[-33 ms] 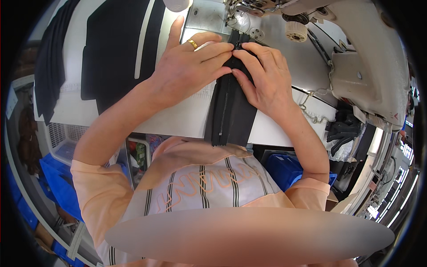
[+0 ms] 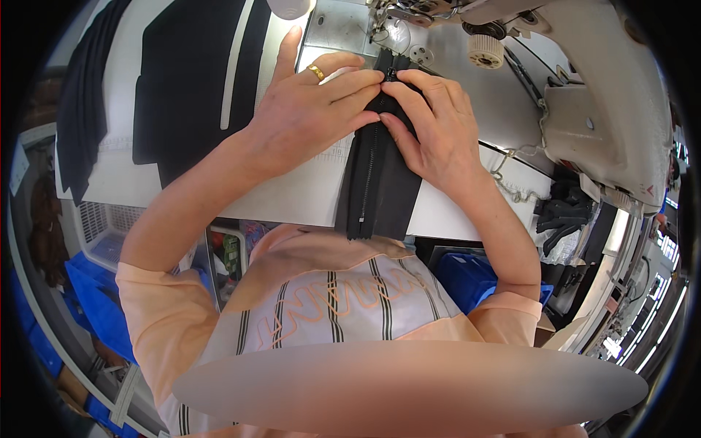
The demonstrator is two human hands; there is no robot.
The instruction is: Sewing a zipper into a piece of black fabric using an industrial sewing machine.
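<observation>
A black zipper strip (image 2: pixel 371 179) on black fabric (image 2: pixel 394 193) lies lengthwise across the white worktable (image 2: pixel 292 197). My left hand (image 2: pixel 314 109), with a gold ring, grips the strip's upper end; thumb and some fingertips press on it, the little finger sticking up. Opposite it, my right hand (image 2: pixel 427 124) holds the same end, thumb and fingers at the zipper by the dark slider (image 2: pixel 392 75). Just beyond the fingers is the sewing machine's metal plate (image 2: pixel 336 29), with its presser parts (image 2: pixel 394 33) above it.
Black cut pieces (image 2: pixel 190 80) with a pale strip lie at left, beside draped dark cloth (image 2: pixel 84 109). The machine body (image 2: pixel 599 124) and knob (image 2: pixel 485 51) fill the upper right, near dark scraps (image 2: pixel 562 212). Below are a white basket (image 2: pixel 109 219) and blue bins (image 2: pixel 98 306).
</observation>
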